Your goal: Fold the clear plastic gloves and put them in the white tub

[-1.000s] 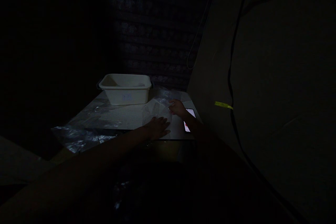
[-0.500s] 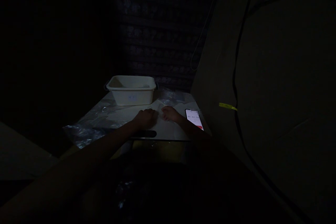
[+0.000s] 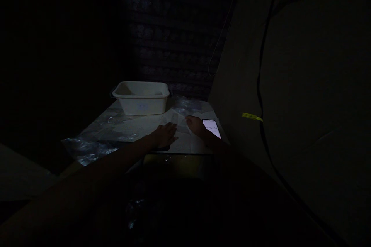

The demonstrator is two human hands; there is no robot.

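The light is very dim. My left hand (image 3: pixel 164 136) lies palm down near the table's front edge, its fingers spread. To its right, my right hand (image 3: pixel 196 125) has its fingers curled together at the edge of a thin clear plastic sheet (image 3: pixel 181 121), which looks pinched in them. The sheet lies between the two hands on the pale table (image 3: pixel 139 125); whether it is a bag cannot be made out. Just right of my right hand rests a phone (image 3: pixel 213 127) with a lit timer screen, partly covered by the wrist.
A white plastic tub (image 3: pixel 142 105) with dark side handles stands at the back left. Loose clear plastic (image 3: pixel 89 149) hangs over the table's left edge, and more plastic (image 3: pixel 185 103) lies at the back. A black cable (image 3: pixel 259 85) with a yellow tag runs down the right wall.
My left hand has opened from a curled shape and moved slightly nearer the front edge. The right hand has shifted a little right, now covering the phone's lower left. The view has shifted slightly.
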